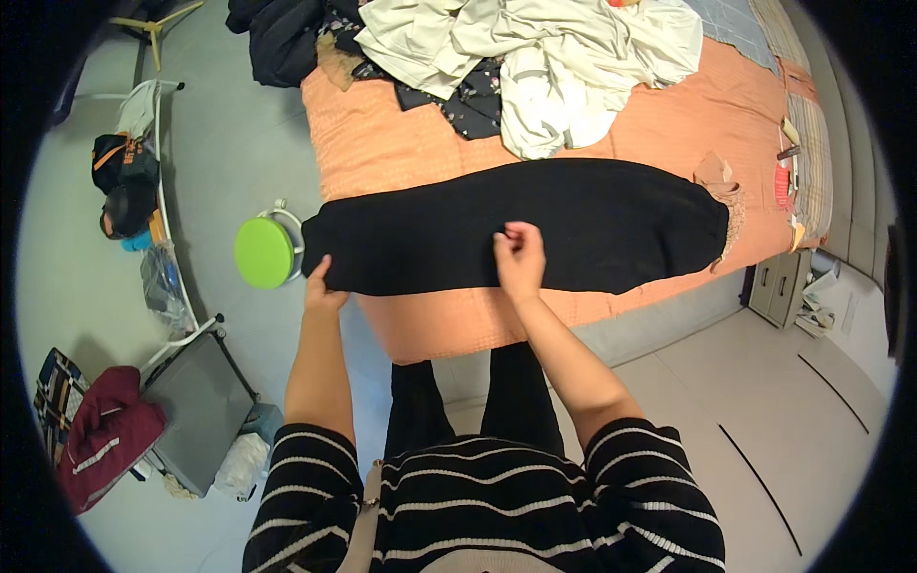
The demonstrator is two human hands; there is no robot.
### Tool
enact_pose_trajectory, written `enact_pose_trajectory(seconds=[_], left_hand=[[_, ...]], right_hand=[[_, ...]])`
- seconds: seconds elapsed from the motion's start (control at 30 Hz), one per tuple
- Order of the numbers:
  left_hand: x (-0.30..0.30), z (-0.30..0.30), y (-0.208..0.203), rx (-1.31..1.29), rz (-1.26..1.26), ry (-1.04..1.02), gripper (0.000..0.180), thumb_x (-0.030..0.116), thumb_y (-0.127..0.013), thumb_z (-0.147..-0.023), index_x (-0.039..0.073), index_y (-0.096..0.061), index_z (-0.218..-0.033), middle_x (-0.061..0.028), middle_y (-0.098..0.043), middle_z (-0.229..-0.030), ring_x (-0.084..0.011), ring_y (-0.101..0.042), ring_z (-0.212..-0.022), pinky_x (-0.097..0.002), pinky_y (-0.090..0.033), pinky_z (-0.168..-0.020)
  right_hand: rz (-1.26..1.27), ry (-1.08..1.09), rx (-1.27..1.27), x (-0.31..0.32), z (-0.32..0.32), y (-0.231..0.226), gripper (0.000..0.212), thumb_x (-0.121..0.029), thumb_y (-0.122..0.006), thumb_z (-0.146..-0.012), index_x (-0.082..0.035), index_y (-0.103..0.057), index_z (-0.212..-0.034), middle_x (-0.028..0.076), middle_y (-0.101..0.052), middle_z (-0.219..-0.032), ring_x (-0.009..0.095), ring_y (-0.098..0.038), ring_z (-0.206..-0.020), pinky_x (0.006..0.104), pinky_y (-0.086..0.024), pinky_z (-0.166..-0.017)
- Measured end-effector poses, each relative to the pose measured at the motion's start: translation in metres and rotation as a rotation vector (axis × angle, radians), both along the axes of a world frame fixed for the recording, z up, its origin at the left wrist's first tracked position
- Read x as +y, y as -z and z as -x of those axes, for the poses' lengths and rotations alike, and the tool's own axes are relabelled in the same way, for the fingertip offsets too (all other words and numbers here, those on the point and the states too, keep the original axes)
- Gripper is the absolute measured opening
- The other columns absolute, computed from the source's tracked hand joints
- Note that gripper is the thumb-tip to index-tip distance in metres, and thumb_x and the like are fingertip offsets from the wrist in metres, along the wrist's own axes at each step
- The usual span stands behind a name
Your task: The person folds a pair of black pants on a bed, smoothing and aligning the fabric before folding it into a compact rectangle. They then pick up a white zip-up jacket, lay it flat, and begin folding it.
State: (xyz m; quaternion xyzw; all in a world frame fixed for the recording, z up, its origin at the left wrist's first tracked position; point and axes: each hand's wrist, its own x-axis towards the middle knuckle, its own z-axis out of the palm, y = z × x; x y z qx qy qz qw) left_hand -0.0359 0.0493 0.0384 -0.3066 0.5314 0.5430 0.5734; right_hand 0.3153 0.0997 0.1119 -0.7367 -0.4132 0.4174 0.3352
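A pair of black trousers, folded lengthwise, lies flat across the bed, with the narrow leg end at the left and the wider end at the right. My left hand grips the near corner of the leg end, thumb on top of the cloth. Over the middle of the trousers, close to their near edge, is my right hand. Its fingers are curled together; whether a bit of cloth or something small is in them is hidden.
White clothes and dark floral cloth are heaped on the far side of the orange bedspread. Left of the bed stands a green round stool. A white rack with bags and a grey box are further left.
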Motion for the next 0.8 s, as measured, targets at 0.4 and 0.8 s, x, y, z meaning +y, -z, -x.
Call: enact_pose_trajectory(seconds=[0.4, 0.8], left_hand=[[0.025, -0.002, -0.026, 1.823, 0.352, 0.841, 0.055, 0.017, -0.071, -0.080, -0.012, -0.049, -0.121, -0.0270, -0.055, -0.121, -0.0395, -0.054, -0.111, -0.0431, -0.041, -0.097], [0.110, -0.339, -0.054, 1.741, -0.643, 2.167, 0.073, 0.038, -0.062, -0.086, 0.009, -0.029, -0.144, -0.0170, -0.018, -0.153, -0.0374, -0.015, -0.141, -0.0673, -0.018, -0.104]], right_hand=[[-0.002, -0.927, -0.694, 0.064, -0.052, -0.008, 0.061, -0.041, -0.059, -0.088, -0.023, -0.039, -0.142, 0.012, -0.020, -0.154, 0.033, -0.015, -0.142, 0.0521, -0.020, -0.112], [-0.126, -0.103, -1.192, 0.069, -0.419, 0.003, 0.044, -0.017, -0.064, -0.080, -0.011, -0.055, -0.123, 0.009, -0.052, -0.129, 0.032, -0.046, -0.121, 0.0579, -0.031, -0.102]])
